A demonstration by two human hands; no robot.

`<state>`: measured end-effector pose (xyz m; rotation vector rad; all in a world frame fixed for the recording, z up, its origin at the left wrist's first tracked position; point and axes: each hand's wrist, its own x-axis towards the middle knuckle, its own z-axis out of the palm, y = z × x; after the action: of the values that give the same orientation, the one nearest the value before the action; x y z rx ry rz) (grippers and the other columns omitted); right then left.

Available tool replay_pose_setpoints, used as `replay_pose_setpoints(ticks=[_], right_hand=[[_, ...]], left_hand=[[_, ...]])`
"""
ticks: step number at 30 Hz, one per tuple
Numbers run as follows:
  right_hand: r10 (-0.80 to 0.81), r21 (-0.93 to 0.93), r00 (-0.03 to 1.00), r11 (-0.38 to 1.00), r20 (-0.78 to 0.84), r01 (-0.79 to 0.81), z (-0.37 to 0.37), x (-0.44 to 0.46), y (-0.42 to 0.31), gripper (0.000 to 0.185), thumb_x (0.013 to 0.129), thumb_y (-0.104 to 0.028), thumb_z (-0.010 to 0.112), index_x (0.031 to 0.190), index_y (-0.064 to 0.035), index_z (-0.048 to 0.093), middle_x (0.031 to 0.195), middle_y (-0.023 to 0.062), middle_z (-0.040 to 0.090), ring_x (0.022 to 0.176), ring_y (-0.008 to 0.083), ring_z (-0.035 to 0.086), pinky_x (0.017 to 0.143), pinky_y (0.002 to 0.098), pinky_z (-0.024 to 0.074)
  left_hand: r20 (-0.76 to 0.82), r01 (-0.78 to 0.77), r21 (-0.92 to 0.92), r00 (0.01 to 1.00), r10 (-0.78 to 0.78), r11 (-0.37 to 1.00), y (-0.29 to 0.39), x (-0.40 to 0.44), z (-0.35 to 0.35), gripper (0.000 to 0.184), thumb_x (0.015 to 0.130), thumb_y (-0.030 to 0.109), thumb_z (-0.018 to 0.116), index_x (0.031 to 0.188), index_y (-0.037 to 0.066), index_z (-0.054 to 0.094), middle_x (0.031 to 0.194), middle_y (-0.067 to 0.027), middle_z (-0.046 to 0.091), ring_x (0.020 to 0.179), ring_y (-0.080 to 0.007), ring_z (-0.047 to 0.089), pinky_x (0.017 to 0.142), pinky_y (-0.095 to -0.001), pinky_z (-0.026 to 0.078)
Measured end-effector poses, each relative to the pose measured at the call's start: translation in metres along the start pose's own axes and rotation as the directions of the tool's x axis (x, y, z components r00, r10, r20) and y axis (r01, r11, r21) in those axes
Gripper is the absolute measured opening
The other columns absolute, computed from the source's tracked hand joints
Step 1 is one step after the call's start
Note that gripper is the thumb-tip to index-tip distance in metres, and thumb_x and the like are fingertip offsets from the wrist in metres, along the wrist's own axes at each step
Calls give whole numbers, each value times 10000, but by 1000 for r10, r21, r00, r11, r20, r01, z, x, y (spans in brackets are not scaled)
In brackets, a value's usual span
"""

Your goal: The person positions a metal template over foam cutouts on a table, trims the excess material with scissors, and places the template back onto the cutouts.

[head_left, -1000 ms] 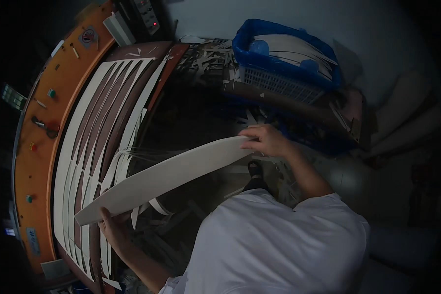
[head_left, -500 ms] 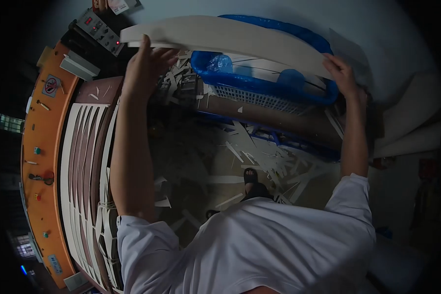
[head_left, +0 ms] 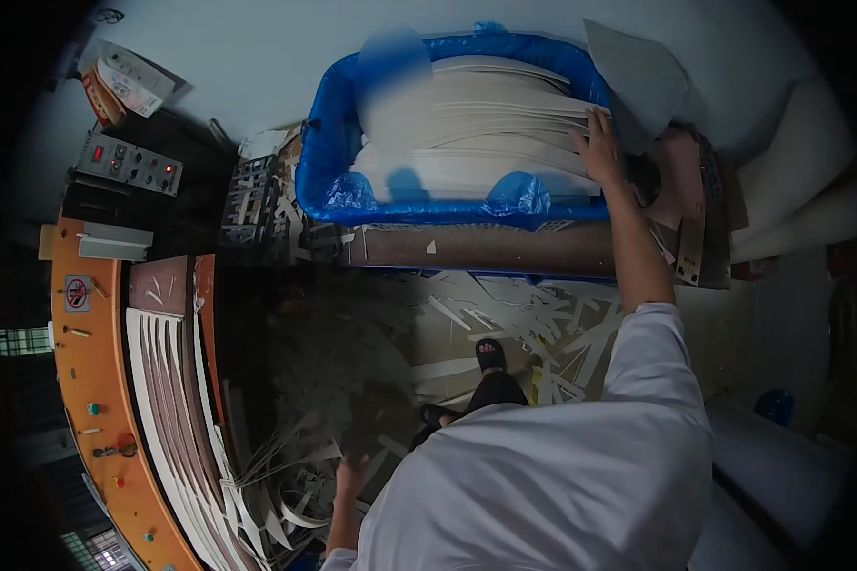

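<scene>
Many long pale curved pieces (head_left: 495,124) lie stacked in a basket lined with blue plastic (head_left: 319,167). At the right end of the stack, my right hand (head_left: 601,150) has its fingers spread, with the fingertips at the ends of the upper pieces. It grips nothing that I can see. My left hand (head_left: 351,473) is low, beside the white shirt and above the dim floor, empty with its fingers somewhat apart. Thin pale offcut strips (head_left: 276,514) hang from the machine bed just left of it.
An orange machine edge (head_left: 100,366) with buttons and scissors (head_left: 116,450) runs down the left, beside cut strips (head_left: 167,400) on a brown bed. A control box (head_left: 129,164) is at the upper left. Scraps (head_left: 552,333) litter the floor round my feet. Large pale sheets stand at the right.
The curved piece has gone from both hands to the basket and been let go. My left hand has dropped back near my body; my right stays by the basket. The view has turned towards the basket.
</scene>
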<state>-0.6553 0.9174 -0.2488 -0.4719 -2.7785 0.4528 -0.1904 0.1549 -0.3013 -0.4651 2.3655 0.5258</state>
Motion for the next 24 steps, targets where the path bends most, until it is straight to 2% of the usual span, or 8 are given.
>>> replay_pose_setpoints(ticks=[3,6,9,13,18,20,21,24], right_hand=[[-45,-182,995,981,88,61,-3,35,-22,706,978,-540,475,1511,-96,339,1590,131,268,1444,334,286,1175,484,250],[-70,-318,991,943,111,102,15,74,-23,790,951,-669,374,1507,-108,353,1569,148,310,1447,318,284,1186,484,204],[131,-206,951,976,280,-73,26,71,-30,828,934,-700,365,1504,-100,349,1550,183,322,1431,350,298,1169,490,234],[180,-54,983,982,20,-179,71,14,-49,835,932,-705,345,1519,-113,310,1539,241,302,1408,427,301,1148,526,258],[346,18,902,932,257,-362,72,55,12,856,957,-658,348,1517,-14,284,1581,240,230,1435,408,275,1177,498,240],[353,24,909,930,223,-367,71,60,9,753,1001,-551,399,1459,47,372,1510,265,358,1364,377,414,1122,459,356],[421,384,784,702,457,-600,71,58,-7,656,1025,-476,411,1403,59,450,1370,268,520,1247,352,543,1042,425,451],[297,395,943,856,152,-333,83,44,-21,591,1033,-427,423,1369,55,488,1343,251,543,1218,337,559,1027,407,460]], left_hand=[[276,272,135,913,-299,953,38,-63,8,449,921,371,598,1176,2,608,1044,-296,659,1051,-460,613,822,-516,497],[130,265,-16,957,-261,964,8,-72,40,491,943,383,570,1191,-39,596,1020,-298,663,1017,-446,639,809,-490,503],[-2,79,-202,997,-81,976,75,-64,4,508,951,370,595,1205,-70,593,1043,-261,684,1012,-372,670,821,-430,519],[-106,51,-445,988,-110,894,41,-4,22,494,945,341,648,1246,-47,589,1106,-199,695,1041,-261,672,863,-353,525],[-121,-13,-492,991,-54,870,114,4,-21,511,957,312,648,1314,-40,550,1220,-185,658,1133,-218,628,955,-336,489],[-129,-15,-480,990,-54,877,124,-6,-33,512,956,303,650,1330,-29,539,1203,-178,665,1113,-221,640,946,-336,495],[-81,40,-509,992,-94,860,118,-10,-31,508,955,305,652,1323,-28,544,1198,-170,669,1102,-219,646,937,-342,499],[-101,45,-507,989,-112,861,78,-23,-9,501,944,318,655,1292,-31,563,1189,-167,672,1069,-249,664,904,-355,516]])
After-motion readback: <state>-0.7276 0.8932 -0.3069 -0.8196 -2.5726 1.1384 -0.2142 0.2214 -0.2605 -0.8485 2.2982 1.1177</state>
